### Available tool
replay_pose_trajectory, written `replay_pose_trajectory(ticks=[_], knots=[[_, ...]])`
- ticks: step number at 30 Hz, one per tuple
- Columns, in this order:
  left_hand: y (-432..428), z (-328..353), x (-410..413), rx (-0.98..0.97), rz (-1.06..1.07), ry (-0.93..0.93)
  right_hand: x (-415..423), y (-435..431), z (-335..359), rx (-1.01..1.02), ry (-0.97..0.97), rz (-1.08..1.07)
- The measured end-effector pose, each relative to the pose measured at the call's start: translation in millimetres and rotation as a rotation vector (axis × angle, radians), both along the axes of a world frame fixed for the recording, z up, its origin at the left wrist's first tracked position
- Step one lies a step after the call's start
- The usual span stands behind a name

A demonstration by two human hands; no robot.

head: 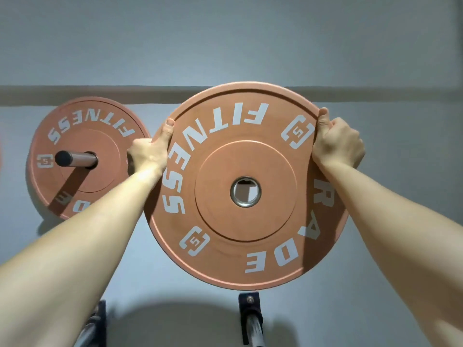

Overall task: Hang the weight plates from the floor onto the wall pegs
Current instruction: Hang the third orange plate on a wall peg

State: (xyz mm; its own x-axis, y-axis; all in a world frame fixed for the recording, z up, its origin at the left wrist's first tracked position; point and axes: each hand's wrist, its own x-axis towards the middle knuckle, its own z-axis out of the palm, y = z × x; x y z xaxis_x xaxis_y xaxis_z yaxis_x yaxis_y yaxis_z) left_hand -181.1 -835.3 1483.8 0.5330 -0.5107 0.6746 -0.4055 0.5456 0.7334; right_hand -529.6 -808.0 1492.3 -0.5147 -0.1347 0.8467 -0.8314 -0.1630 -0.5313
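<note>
Mid-hang: left hand [147, 154] & right hand [335, 144] grip held plate [246, 234] by its rim at wall; next, line hub hole [245, 191] w/ peg behind, slide on; second plate [85, 156] already hung.

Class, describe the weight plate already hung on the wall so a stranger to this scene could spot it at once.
Start at the grey wall with its darker horizontal band. Left of the held plate, gripped by the left hand and right hand, is the hung plate. Only it has a dark-capped metal peg sticking out of its centre hole.
</note>
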Motion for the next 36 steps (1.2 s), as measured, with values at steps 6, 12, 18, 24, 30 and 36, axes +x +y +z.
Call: replay_pose_trajectory(ticks=[6, 12, 18, 24, 30, 36], knots=[[-55, 24, -24, -0.089, 0.069, 0.021, -26, -69, 37, -0.091, 0.021, 0.023], [-111, 43, -49, -0.035, 0.139, 0.014, -51, -138, 56, -0.09, 0.03, 0.069], [-139, 72, -67, -0.039, 0.22, 0.014, -68, -177, 82, -0.141, 0.006, 0.097], [-138, 89, -68, -0.042, 0.26, 0.041, -63, -187, 98, -0.105, -0.003, 0.098], [-159, 91, -69, -0.053, 0.307, -0.033, -67, -212, 84, -0.169, -0.052, 0.112], [-177, 82, -73, -0.168, 0.589, -0.204, -47, -240, 34, -0.235, 0.017, 0.054]])
